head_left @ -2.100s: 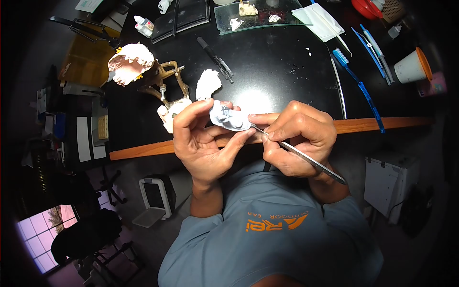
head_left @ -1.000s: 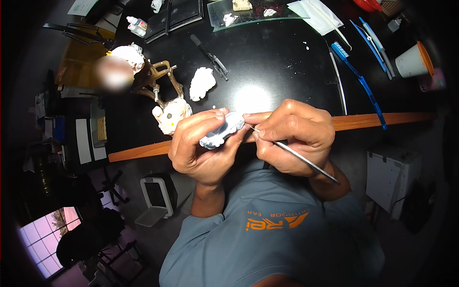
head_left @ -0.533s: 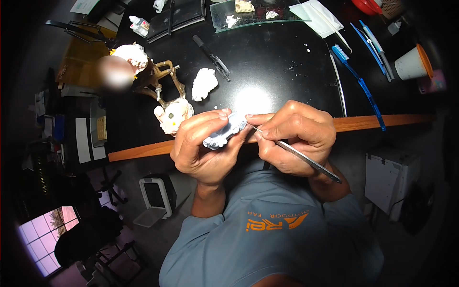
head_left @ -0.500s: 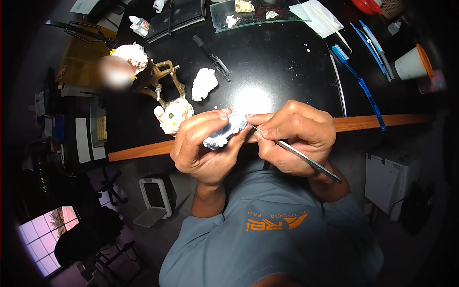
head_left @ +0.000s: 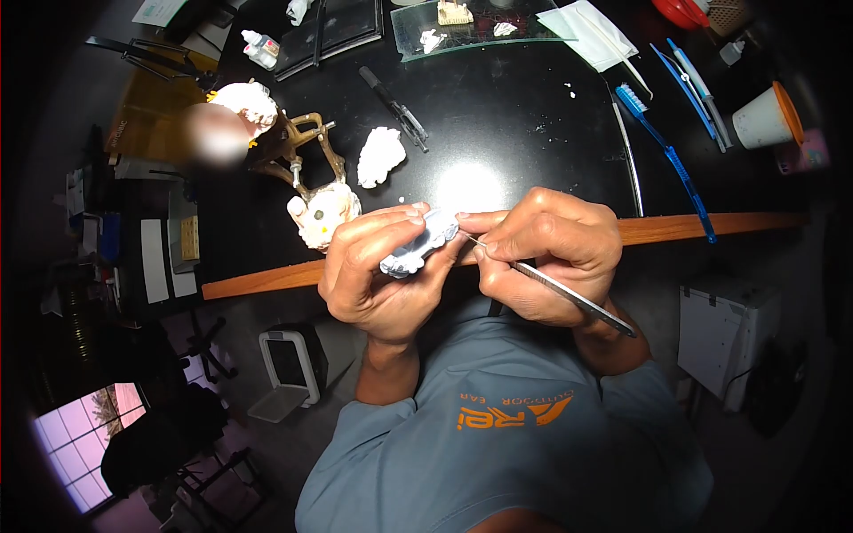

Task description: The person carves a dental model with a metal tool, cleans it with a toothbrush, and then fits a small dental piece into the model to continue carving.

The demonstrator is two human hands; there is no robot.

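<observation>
A gridded window (head_left: 87, 437) glows pinkish at lower left, beyond a dim grey floor (head_left: 298, 462).

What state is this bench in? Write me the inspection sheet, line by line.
Surface: black tabletop with wooden edge; white crumbs and lamp glare.
Job's things: pale blue-white moulded piece; slim silver metal tool, its tip at the piece's edge, contact unclear.
Clutter: white lumpy piece, black pen, blue long-handled brush, white orange-rimmed cup.
Hands: left hand holds the piece; right hand grips the tool.
Cables: none made out; edges too dark to be sure.
Surroundings: white box beyond the bench edge.
</observation>
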